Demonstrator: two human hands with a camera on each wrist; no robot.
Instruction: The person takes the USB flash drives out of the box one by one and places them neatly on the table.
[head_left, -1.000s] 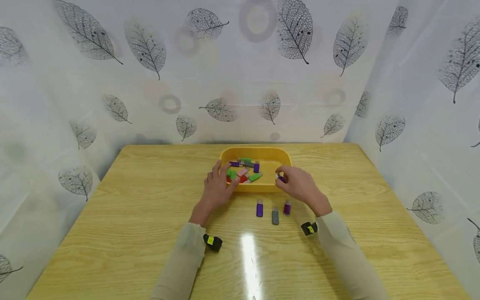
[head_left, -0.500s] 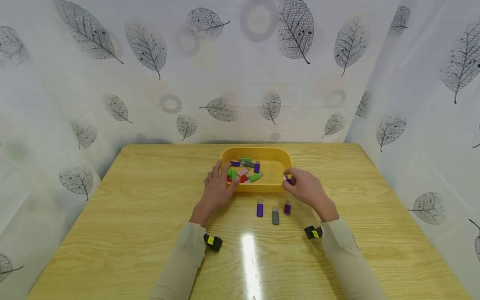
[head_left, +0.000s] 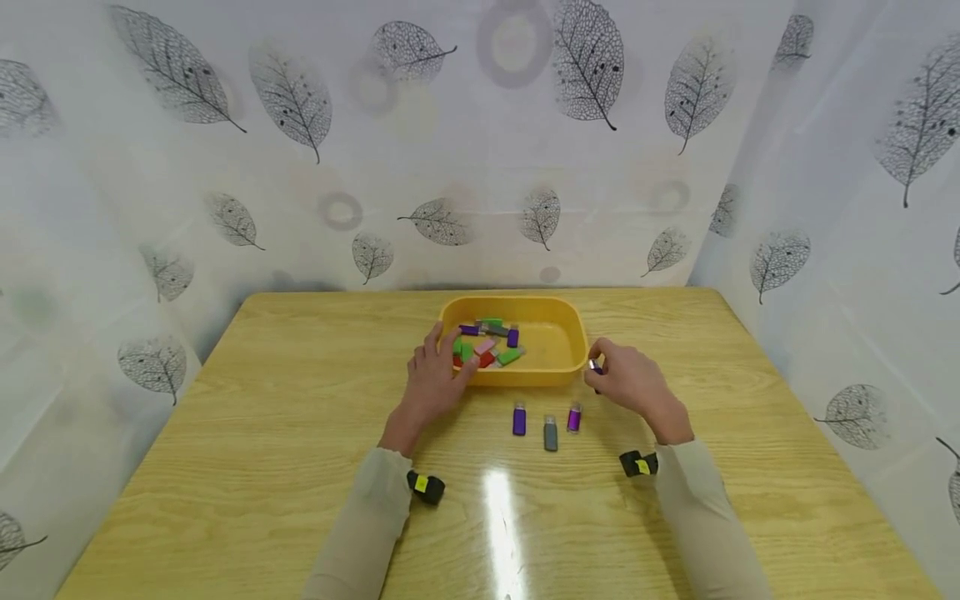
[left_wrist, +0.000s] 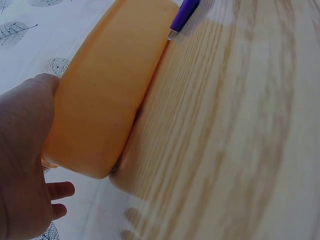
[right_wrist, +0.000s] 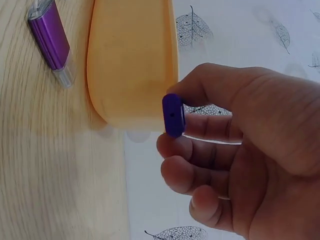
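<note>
My left hand (head_left: pixel 435 375) rests at the left front corner of a yellow plastic tray (head_left: pixel 551 379), its thumb (left_wrist: pixel 47 82) at the front rim. Two of its fingers stick out past the tray's end in the left wrist view. Just right of the tray, my right hand (head_left: pixel 633 383) pinches a purple USB stick (right_wrist: pixel 173 115) between thumb and fingertips, its rounded end towards the wrist camera. In front of the tray lie three more sticks: a purple one (head_left: pixel 519 420), a grey one (head_left: pixel 551 434) and a shiny violet one (head_left: pixel 574 418).
Inside the tray, several USB sticks lie at the left, among them a green one (head_left: pixel 511 356), a pink one (head_left: pixel 485 347) and a red one (head_left: pixel 487 359). The wooden table (head_left: pixel 300 400) meets a leaf-patterned curtain (head_left: pixel 480 167) at the back.
My right hand has moved right and slightly nearer, carrying the purple USB stick from over the tray to beside its right front corner. The left hand keeps its place.
</note>
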